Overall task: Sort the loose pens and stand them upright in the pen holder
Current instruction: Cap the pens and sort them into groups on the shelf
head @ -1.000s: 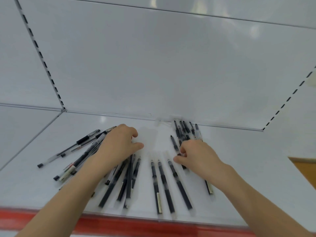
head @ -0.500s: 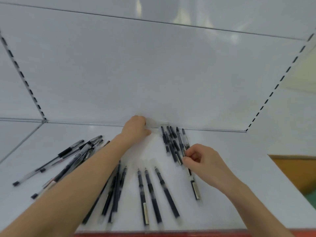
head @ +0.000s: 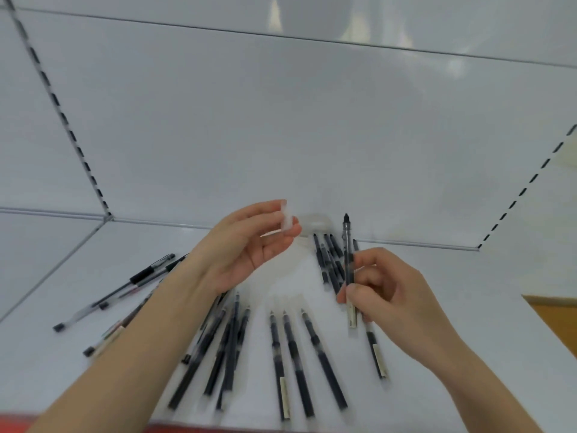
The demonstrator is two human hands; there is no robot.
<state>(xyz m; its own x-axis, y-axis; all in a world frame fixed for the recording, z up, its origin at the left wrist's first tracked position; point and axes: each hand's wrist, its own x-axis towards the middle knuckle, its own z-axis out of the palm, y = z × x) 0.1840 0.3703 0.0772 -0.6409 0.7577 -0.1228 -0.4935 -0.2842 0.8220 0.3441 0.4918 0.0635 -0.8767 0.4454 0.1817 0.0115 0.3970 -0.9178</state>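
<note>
My right hand (head: 387, 295) grips a black pen (head: 348, 254) nearly upright, tip pointing up, lifted off the white shelf (head: 452, 292). My left hand (head: 249, 248) is raised palm-up and pinches a small translucent white piece (head: 287, 218) between thumb and fingers. Behind it, at the back wall, sits a faint clear object (head: 315, 225); I cannot tell whether it is the pen holder. Several black pens (head: 293, 354) lie in a row at the front, more (head: 329, 260) lie behind the held pen, and another pile (head: 218, 348) lies under my left forearm.
Clear-barrelled pens with black grips (head: 131, 285) lie scattered at the left. One pen (head: 376, 354) lies alone under my right wrist. The shelf's red front edge (head: 18, 423) runs along the bottom. White back and side panels enclose the shelf; a wooden floor (head: 559, 320) shows right.
My right hand has lifted a pen off the shelf and turned it upright. My left hand has pulled back from the back wall and risen, now pinching the small translucent piece.
</note>
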